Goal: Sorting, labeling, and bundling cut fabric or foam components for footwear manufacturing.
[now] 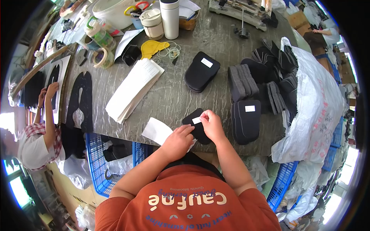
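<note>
Grey, streaked worktable (179,102) space fills the middle of the view, with a white tumbler (169,19) and a roll of tape (102,57) toward its far side and blue crates (97,163) below its near edge. At that near edge, right before the person, lies a black pad (200,134) with a small white label (196,120) on its upper part. The right hand (211,125) pinches the label's right end between thumb and finger. The left hand (178,141) is close beside it, fingertips down on the pad by the label's lower left corner; its thumb is hidden, so whether it grips the pad or only steadies it cannot be told.

Labelling of this pad looks nearly done, with the right end of the label probably left to settle. Farther up, a black stack (202,72) carries a label on its top piece, and so does another stack (246,125) to the right, which suggests finished work. Much seems left: bundles of dark pads (243,82) with no label in sight lie beside and inside the mouth of a white sack (314,115). A thick sheaf of white paper (135,90) lies to the left.
</note>
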Tool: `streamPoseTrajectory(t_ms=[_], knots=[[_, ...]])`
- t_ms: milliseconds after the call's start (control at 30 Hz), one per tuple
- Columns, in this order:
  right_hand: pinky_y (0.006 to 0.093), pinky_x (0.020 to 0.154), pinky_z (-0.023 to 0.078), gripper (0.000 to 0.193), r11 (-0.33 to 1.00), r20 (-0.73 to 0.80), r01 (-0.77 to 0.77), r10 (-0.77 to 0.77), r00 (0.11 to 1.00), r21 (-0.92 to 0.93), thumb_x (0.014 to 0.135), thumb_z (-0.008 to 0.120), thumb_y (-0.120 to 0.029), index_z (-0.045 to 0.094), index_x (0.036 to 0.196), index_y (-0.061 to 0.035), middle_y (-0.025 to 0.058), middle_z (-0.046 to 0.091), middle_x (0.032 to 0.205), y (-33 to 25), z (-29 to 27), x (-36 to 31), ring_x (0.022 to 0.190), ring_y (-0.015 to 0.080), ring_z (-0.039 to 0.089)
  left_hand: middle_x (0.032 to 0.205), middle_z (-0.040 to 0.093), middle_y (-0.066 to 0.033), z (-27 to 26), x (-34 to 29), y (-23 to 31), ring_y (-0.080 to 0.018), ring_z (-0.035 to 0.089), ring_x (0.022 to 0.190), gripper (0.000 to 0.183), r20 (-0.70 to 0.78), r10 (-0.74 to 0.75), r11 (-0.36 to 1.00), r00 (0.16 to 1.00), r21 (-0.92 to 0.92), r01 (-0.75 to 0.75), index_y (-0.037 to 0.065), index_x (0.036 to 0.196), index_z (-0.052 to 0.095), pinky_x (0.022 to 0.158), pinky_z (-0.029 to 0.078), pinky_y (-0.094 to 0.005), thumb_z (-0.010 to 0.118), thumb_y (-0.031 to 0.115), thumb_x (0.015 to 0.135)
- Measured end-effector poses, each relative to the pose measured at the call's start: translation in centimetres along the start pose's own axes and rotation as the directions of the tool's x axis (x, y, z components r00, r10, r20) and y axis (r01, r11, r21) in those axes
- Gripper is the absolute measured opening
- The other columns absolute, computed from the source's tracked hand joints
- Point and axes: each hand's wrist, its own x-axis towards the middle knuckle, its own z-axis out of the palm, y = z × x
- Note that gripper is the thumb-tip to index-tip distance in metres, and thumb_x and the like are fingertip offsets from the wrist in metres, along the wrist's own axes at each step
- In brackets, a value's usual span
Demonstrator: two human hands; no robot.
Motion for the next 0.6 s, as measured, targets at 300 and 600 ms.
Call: streamPoseTrajectory(t_ms=[300, 600], knots=[[0.0338, 0.066, 0.049, 0.007, 1.000, 0.067, -0.003, 0.002, 0.998, 0.015, 0.084, 0.062, -0.005, 0.060, 0.086, 0.0015, 0.0141, 0.065, 0.076, 0.68, 0.52, 0.22, 0.070, 0.0248, 0.064, 0.125, 0.054, -0.0216, 0.53, -0.27, 0.06, -0.0350, 0.047, 0.124, 0.017, 0.077, -0.050, 0.995, 0.996, 0.092, 0.043, -0.003, 0.090, 0.057, 0.103, 0.041, -0.0404, 0.059, 0.012, 0.083], [0.0374, 0.068, 0.050, 0.008, 0.993, 0.034, 0.006, -0.002, 0.999, -0.120, 0.082, 0.064, -0.007, 0.061, 0.086, -0.0011, 0.0141, 0.065, 0.079, 0.61, 0.68, 0.56, 0.075, 0.0293, 0.064, 0.130, 0.050, -0.0233, 0.68, -0.04, 0.13, -0.0353, 0.049, 0.120, 0.017, 0.075, -0.051, 0.994, 0.996, 0.103, 0.043, -0.003, 0.091, 0.057, 0.102, 0.040, -0.0408, 0.058, 0.011, 0.083]])
